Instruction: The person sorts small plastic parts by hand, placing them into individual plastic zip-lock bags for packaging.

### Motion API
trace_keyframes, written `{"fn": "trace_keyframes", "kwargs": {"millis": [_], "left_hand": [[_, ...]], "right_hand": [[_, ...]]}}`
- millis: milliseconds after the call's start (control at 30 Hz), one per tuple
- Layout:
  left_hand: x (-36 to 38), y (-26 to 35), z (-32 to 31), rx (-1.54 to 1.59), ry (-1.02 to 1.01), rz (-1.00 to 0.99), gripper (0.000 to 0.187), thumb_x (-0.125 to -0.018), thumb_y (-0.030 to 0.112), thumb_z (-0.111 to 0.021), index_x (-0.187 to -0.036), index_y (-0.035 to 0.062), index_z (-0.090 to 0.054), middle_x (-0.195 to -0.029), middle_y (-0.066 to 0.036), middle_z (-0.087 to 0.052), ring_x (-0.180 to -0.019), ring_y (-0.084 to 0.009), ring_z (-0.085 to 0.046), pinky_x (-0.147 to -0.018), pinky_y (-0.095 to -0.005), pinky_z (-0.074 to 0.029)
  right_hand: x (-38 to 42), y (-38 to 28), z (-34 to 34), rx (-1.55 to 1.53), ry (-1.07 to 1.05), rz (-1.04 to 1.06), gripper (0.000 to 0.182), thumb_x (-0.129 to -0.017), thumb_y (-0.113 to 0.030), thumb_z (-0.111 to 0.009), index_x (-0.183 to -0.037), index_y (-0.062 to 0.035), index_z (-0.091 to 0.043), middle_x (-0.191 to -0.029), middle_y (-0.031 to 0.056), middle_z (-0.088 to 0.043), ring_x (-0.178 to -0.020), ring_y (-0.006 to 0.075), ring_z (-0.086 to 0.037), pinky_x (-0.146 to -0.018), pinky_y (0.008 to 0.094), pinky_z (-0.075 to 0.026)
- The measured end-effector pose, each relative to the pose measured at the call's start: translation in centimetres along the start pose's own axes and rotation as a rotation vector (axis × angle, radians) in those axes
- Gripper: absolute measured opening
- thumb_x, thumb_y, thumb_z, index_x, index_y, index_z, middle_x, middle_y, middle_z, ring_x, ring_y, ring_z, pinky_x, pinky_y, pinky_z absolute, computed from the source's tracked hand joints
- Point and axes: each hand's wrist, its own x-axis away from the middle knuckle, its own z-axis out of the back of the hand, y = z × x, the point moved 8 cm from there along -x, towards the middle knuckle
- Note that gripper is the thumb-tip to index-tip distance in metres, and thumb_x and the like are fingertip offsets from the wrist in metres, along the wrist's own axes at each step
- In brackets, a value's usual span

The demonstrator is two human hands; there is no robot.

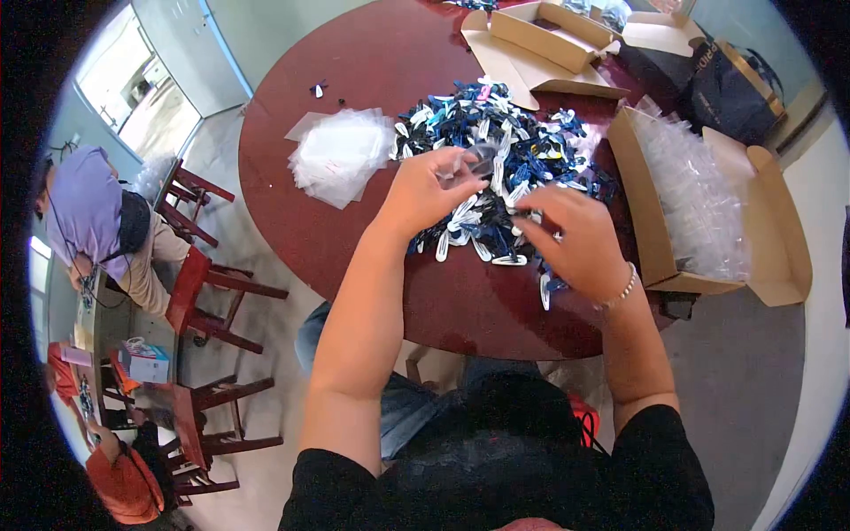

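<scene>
My left hand [427,190] is raised over the round dark red table [354,133] and pinches a small clear plastic bag [479,159] with something dark in it. My right hand [575,239] reaches down into a large heap of blue, white and black hair clips [505,150], its fingers curled on the clips at the heap's near edge; whether it grips one is unclear. A stack of empty clear bags [341,155] lies to the left of the heap.
An open cardboard box [664,257] of filled clear bags stands at the right. More flat open boxes [549,40] lie at the far side, a dark bag [730,88] beyond them. Red chairs [208,283] and other seated people [97,212] are to the left.
</scene>
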Motion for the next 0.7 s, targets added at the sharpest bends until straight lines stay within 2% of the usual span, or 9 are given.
{"fn": "trace_keyframes", "kwargs": {"millis": [67, 200, 300, 333, 400, 533, 567, 633, 700], "left_hand": [[0.1, 0.6, -0.2, 0.102, 0.004, -0.08, 0.033, -0.076, 0.014, -0.079, -0.102, 0.0011, -0.064, -0.08, -0.002, -0.065, -0.071, -0.0065, -0.056, -0.064, -0.0239, -0.047], [0.4, 1.6, 0.0, 0.076, -0.014, 0.004, 0.031, -0.075, 0.013, -0.08, -0.1, 0.0019, -0.066, -0.08, 0.0, -0.063, -0.07, -0.006, -0.053, -0.064, -0.0224, -0.046], [-0.2, 0.3, 0.1, 0.146, 0.031, -0.041, 0.032, -0.074, 0.013, -0.081, -0.1, 0.0022, -0.066, -0.08, -0.001, -0.064, -0.071, -0.006, -0.054, -0.064, -0.0226, -0.046], [-0.3, -0.4, 0.1, 0.178, 0.01, 0.015, 0.033, -0.074, 0.015, -0.081, -0.1, 0.0021, -0.066, -0.08, -0.002, -0.065, -0.072, -0.0065, -0.057, -0.066, -0.0235, -0.047], [-0.3, -0.9, 0.4, 0.093, 0.015, 0.044, 0.032, -0.079, 0.01, -0.077, -0.108, 0.0036, -0.067, -0.091, -0.001, -0.065, -0.083, -0.0069, -0.058, -0.073, -0.0227, -0.049], [-0.5, -0.9, 1.0, 0.087, 0.082, 0.047, 0.029, -0.08, 0.011, -0.076, -0.105, 0.0009, -0.066, -0.084, -0.001, -0.066, -0.081, -0.0072, -0.059, -0.075, -0.0222, -0.048], [-0.6, -1.2, 0.9, 0.09, 0.08, 0.04, 0.028, -0.08, 0.01, -0.076, -0.104, 0.0007, -0.066, -0.085, -0.002, -0.066, -0.081, -0.0072, -0.059, -0.075, -0.0221, -0.048], [-0.7, -1.5, 0.9, 0.097, 0.085, 0.027, 0.025, -0.081, 0.01, -0.075, -0.102, -0.0002, -0.066, -0.085, -0.002, -0.066, -0.08, -0.0068, -0.059, -0.073, -0.0219, -0.047], [-0.6, -1.2, 0.7, 0.071, 0.078, 0.037, 0.025, -0.081, 0.011, -0.075, -0.102, -0.0006, -0.066, -0.085, -0.002, -0.066, -0.079, -0.0064, -0.059, -0.072, -0.022, -0.047]], "right_hand": [[-2.4, -0.8, 0.8, -0.05, 0.131, -0.009, 0.021, -0.079, -0.011, -0.073, -0.098, -0.0039, -0.066, -0.084, 0.0093, -0.066, -0.061, 0.0188, -0.06, -0.056, 0.0297, -0.047], [-5.6, 0.4, -1.1, -0.024, 0.185, -0.018, 0.027, -0.079, -0.013, -0.073, -0.104, -0.004, -0.067, -0.079, 0.0088, -0.066, -0.058, 0.0164, -0.059, -0.057, 0.0286, -0.048], [-5.5, 0.7, -0.4, -0.036, 0.232, -0.038, 0.024, -0.081, -0.012, -0.073, -0.103, -0.004, -0.068, -0.079, 0.008, -0.067, -0.061, 0.014, -0.06, -0.059, 0.0277, -0.049], [-5.0, 0.7, 0.4, -0.055, 0.28, -0.039, 0.019, -0.082, -0.01, -0.072, -0.099, -0.0031, -0.069, -0.082, 0.008, -0.068, -0.064, 0.0126, -0.062, -0.062, 0.0258, -0.05], [-3.5, 2.8, 1.3, -0.068, 0.252, -0.133, 0.015, -0.082, -0.009, -0.071, -0.095, -0.0016, -0.069, -0.082, 0.0087, -0.069, -0.067, 0.012, -0.063, -0.063, 0.0248, -0.05], [1.0, 6.1, 2.8, 0.03, 0.024, -0.335, 0.016, -0.08, -0.003, -0.07, -0.096, 0.0006, -0.068, -0.083, 0.0101, -0.067, -0.073, 0.0157, -0.064, -0.067, 0.0281, -0.05], [2.4, 6.5, 3.3, 0.035, 0.021, -0.342, 0.016, -0.08, -0.003, -0.07, -0.096, 0.0006, -0.068, -0.083, 0.0101, -0.067, -0.073, 0.0157, -0.064, -0.067, 0.0281, -0.05], [4.8, 6.4, 2.2, -0.028, -0.191, -0.237, 0.02, -0.077, -0.001, -0.071, -0.096, 0.0011, -0.067, -0.084, 0.011, -0.065, -0.075, 0.0192, -0.064, -0.068, 0.0289, -0.051], [6.9, 6.6, 1.8, -0.034, -0.263, -0.296, 0.023, -0.075, 0.0, -0.071, -0.097, 0.0007, -0.066, -0.089, 0.0118, -0.065, -0.077, 0.021, -0.065, -0.069, 0.0299, -0.051]]}}
